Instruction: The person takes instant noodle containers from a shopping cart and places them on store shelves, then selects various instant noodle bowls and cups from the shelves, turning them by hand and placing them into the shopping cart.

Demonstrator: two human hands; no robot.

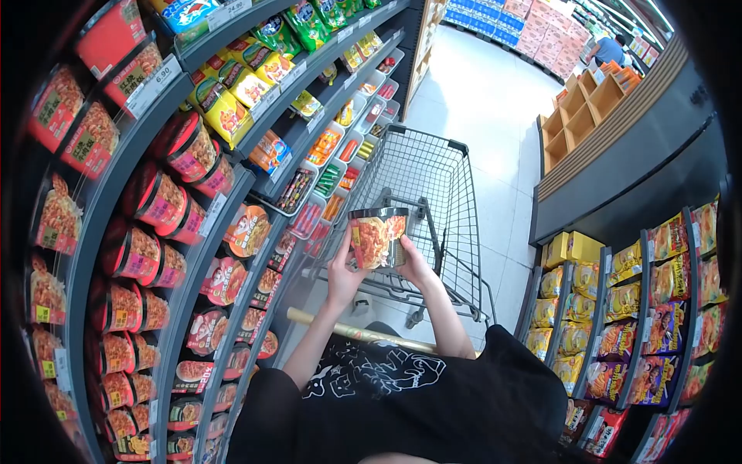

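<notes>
Between my two hands I hold an instant noodle cup with a dark lid and a picture of food on its side. My left hand grips its left side from below. On the opposite side, the fingers of my right hand close round its lower right. The cup is roughly upright, above the near end of a wire shopping cart. A pale cart handle lies under my forearms, close to my body.
Curved shelves on the left carry several red noodle cups, yellow snack bags and small trays of sweets. Bagged noodles fill racks at the right. Beyond the cart runs a tiled aisle; a person in blue is far off.
</notes>
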